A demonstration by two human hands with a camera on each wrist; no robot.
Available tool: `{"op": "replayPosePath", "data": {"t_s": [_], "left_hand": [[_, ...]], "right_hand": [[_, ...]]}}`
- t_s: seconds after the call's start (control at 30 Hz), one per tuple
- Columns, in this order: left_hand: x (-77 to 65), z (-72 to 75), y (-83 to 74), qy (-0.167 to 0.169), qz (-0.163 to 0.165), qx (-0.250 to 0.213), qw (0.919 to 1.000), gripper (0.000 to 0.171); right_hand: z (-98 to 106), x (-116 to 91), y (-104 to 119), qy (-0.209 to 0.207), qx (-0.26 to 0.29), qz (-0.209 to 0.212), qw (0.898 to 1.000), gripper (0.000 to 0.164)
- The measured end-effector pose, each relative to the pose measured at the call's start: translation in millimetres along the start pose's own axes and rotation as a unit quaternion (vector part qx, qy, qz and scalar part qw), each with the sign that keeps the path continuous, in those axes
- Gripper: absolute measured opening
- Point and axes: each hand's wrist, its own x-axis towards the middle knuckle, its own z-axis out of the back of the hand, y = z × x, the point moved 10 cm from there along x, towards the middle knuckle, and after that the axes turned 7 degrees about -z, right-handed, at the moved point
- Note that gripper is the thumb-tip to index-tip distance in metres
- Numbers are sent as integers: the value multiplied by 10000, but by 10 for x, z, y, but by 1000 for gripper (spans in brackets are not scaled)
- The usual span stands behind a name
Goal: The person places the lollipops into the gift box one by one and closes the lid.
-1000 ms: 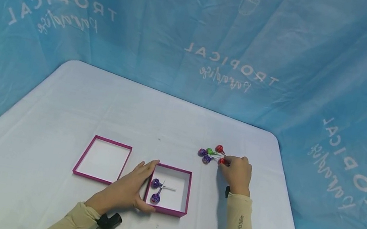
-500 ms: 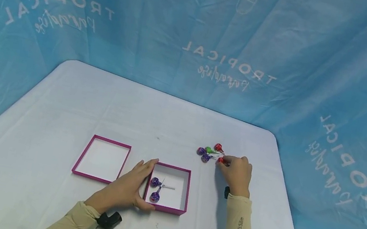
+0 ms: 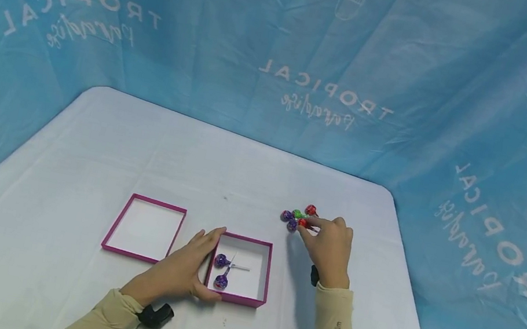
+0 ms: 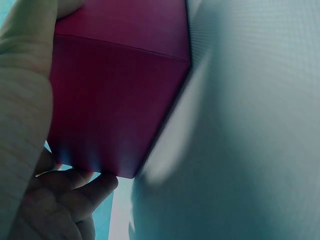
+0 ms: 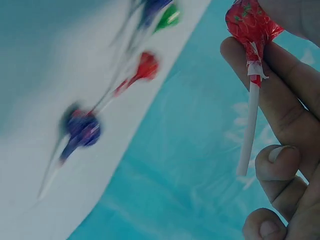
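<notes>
- One blue curtain (image 3: 216, 15) round the back and sides.
- One white worktop (image 3: 219, 174).
- One pink-walled box (image 3: 268, 274), open at the top, near the front.
- One shallow lid (image 3: 146, 226), pink-rimmed, left of the box.
- Two hands: the left hand (image 3: 184, 268) spread wide, holding the box's left side; the right hand (image 3: 330, 250) pinching one red lollipop (image 5: 247, 22) by its head, above the worktop.
- Two purple lollipops (image 3: 220, 261) inside the box, sticks crossing.
- Near the right hand, four lollipops in the head view: one red, one green (image 3: 296, 214), two purple; its fingers hide part, so I cannot tell the total.
</notes>
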Motion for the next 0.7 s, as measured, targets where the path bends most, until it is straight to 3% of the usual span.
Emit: {"op": "replayPosePath", "data": {"t_s": [0.33,0.7], "left_hand": [[4,2,16,6,81,2,10000,138],[9,-4,23,-20,5,41,10000,136]], "right_hand": [[288,-249,601,-371,309,949,9943,30],[360,-350,918,-251,477,1395,9888,25]]}}
